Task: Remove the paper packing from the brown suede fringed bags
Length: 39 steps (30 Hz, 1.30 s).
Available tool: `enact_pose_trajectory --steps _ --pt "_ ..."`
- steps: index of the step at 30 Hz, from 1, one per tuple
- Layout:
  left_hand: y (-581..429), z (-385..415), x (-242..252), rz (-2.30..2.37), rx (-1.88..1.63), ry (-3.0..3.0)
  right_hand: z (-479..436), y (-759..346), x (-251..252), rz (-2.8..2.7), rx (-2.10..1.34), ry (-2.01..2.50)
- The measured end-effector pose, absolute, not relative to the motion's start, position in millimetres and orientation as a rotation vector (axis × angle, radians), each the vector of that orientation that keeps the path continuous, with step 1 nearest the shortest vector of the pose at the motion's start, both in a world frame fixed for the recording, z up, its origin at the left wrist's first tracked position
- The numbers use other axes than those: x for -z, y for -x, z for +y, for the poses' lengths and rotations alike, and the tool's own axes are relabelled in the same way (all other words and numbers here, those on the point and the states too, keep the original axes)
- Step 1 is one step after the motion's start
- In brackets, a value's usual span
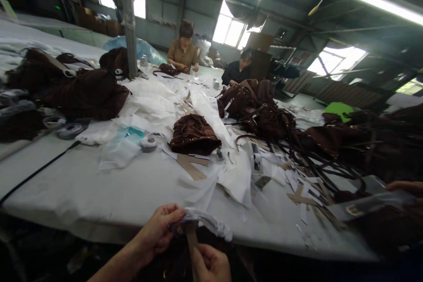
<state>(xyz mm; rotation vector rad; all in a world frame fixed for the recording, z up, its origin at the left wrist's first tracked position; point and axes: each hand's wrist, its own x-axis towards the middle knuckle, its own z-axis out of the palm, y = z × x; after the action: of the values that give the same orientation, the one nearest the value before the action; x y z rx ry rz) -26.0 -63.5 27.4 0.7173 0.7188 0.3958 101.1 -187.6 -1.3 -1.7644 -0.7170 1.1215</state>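
At the near table edge, my left hand (pixel 160 229) is closed in a pinch on a crumpled white wrapping (pixel 211 222), thin like plastic or tissue. My right hand (pixel 211 264), lower and to the right, has its fingers closed around a flat grey-brown strip (pixel 191 238) that runs up to the wrapping. Something dark lies beneath both hands; it is too dim to make out. Further in on the table sits a gathered dark brown leather bag (pixel 194 134), with strips of cardboard (pixel 191 167) in front of it.
Brown bags with straps are heaped at right (pixel 261 110) and left (pixel 89 92). White sheets (pixel 234 176), rolls of tape (pixel 148 142) and paper scraps litter the white table (pixel 99 194). Another person's hand (pixel 405 187) holds a plastic bag at right. Two people sit opposite.
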Motion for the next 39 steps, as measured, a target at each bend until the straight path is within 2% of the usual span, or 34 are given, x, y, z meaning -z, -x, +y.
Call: enact_pose_trajectory --steps 7,10,15,21,24,30,34,39 --pt "29 -79 -33 0.693 -0.622 -0.928 -165 -82 -18 -0.751 -1.123 1.691" --pt "32 -83 -31 0.699 -0.585 -0.995 -165 -77 -14 -0.729 -1.146 1.679" --pt "33 -87 -40 0.705 -0.444 -1.157 -160 -73 -12 -0.393 -1.237 1.447" --pt "35 -88 -35 0.813 -0.521 -1.221 -159 -69 -20 -0.061 -1.578 1.024" --pt "34 -92 -25 0.868 -0.59 -1.229 -160 -67 -19 -0.021 -1.539 0.945" --pt "33 -95 -29 0.786 -0.513 -1.315 -161 -67 -3 -0.217 -1.36 1.023" --pt "36 -93 -39 0.697 -0.434 -1.485 -165 -73 11 -0.504 -1.25 1.294" --pt "37 -94 -50 0.679 -0.452 -1.507 -167 -77 17 -0.473 -1.188 1.545"
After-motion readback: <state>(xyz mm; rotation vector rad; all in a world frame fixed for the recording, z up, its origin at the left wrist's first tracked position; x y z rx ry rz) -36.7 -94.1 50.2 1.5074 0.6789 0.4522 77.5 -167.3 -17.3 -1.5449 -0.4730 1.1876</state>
